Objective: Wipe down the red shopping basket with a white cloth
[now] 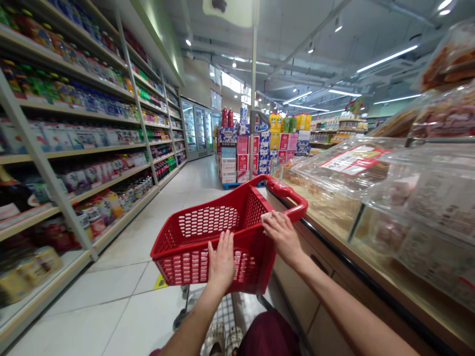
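A red plastic shopping cart (256, 267) with perforated sides stands sideways in front of me, its basket holding nothing that I can see. My left hand (222, 259) lies against the near side wall, fingers stretched upward and open. Over the top rim near the handle, my right hand (284, 235) presses a small white wipe (266, 216) against the red plastic; most of the wipe is hidden under the fingers. The red push handle (285, 193) curves out just beyond my right hand.
Shelves of drinks (85, 104) line the left side. On the right, a counter (334, 237) carries clear plastic food packs (349, 163). Stacked cartons (243, 153) and a pole (254, 74) stand ahead, with glass-door fridges (200, 128) behind. White floor tiles (122, 296) run along the aisle.
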`<act>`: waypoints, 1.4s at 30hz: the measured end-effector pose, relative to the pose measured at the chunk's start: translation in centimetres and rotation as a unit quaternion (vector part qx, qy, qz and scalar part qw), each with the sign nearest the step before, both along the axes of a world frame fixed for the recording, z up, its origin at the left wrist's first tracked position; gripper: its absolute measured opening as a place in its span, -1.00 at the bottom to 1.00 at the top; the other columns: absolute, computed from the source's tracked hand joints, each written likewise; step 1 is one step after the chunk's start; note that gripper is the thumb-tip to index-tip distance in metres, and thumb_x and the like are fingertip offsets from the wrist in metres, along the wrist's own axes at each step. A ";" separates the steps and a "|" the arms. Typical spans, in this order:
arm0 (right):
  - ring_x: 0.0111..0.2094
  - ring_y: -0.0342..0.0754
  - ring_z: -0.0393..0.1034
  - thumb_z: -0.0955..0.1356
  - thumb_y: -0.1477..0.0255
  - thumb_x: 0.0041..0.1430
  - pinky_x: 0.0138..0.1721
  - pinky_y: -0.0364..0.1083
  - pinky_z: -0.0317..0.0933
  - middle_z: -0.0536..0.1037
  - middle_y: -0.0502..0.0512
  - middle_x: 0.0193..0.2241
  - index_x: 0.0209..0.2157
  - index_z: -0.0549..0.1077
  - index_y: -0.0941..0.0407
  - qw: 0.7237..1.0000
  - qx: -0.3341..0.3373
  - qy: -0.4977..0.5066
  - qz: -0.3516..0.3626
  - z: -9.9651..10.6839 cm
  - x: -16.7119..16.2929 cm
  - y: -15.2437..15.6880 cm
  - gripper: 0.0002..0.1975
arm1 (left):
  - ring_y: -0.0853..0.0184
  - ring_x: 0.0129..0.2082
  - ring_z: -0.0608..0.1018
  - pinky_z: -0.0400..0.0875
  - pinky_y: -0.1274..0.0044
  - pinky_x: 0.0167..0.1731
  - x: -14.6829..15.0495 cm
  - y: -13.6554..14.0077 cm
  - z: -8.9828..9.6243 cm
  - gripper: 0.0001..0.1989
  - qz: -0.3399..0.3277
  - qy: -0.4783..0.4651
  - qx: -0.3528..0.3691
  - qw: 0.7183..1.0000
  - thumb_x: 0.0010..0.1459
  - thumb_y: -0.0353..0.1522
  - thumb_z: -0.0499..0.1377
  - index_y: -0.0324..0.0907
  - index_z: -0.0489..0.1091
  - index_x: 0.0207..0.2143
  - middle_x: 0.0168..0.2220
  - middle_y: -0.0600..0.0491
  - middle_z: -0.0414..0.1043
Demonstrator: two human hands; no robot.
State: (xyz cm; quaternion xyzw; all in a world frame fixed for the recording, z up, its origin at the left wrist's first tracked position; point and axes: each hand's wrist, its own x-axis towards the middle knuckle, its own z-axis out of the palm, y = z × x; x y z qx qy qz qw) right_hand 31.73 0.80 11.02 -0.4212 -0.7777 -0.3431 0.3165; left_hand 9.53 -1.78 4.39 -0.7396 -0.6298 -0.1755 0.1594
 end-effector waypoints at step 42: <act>0.09 0.02 0.08 0.18 0.58 0.12 0.08 0.05 0.00 0.40 0.01 -0.04 -0.13 0.42 0.10 0.996 0.003 -0.031 0.084 -3.3 -5.6 0.2 -0.68 | 0.28 0.21 -0.08 -0.07 0.18 0.10 0.5 -1.1 -0.1 -0.32 -0.029 0.001 -0.013 0.999 -0.08 -0.61 -0.16 -0.25 -0.13 0.17 0.22 -0.03 -0.14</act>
